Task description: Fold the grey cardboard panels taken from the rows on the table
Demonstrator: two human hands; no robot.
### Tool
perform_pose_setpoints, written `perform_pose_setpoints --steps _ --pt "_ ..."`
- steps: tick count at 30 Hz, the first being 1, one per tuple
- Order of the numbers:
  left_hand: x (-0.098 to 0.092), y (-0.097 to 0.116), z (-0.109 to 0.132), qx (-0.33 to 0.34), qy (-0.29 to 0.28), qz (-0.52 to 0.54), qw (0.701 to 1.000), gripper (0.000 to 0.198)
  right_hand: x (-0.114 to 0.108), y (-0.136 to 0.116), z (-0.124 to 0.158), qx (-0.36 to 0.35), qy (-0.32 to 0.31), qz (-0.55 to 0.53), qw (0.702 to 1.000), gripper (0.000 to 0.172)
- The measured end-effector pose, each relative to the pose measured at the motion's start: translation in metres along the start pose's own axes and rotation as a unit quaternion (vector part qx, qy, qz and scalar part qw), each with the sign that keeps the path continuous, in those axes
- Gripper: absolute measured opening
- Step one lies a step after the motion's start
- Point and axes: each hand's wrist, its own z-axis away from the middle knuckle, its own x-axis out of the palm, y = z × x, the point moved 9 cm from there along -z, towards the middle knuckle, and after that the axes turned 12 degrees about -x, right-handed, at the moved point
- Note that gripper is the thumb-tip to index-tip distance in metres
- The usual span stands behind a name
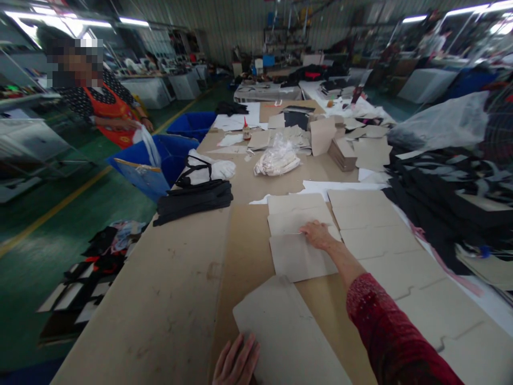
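Note:
My left hand lies flat with fingers spread on the near corner of a grey cardboard sheet at the table's front edge. My right hand, in a dark red sleeve, reaches forward and rests fingers-down on another grey cardboard piece, which overlaps a row of similar sheets. Whether it pinches the sheet's edge is unclear. More grey sheets lie in overlapping rows to the right.
A long brown table carries folded black fabric, a white bundle, stacked card pieces and a black pile at right. Blue bins stand to the left, where a person in an orange apron handles a bag.

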Motion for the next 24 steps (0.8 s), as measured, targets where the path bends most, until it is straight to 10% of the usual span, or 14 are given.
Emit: perform_pose_setpoints --steps 12,24 --pt "-0.009 0.000 -0.004 -0.024 -0.009 0.026 0.999 0.048 -0.015 -0.017 0.037 0.033 0.174 -0.019 0.984 0.051" --pt "-0.027 0.000 -0.012 -0.069 -0.043 0.065 0.995 0.064 0.095 -0.137 0.224 0.081 0.240 -0.222 0.942 0.045"
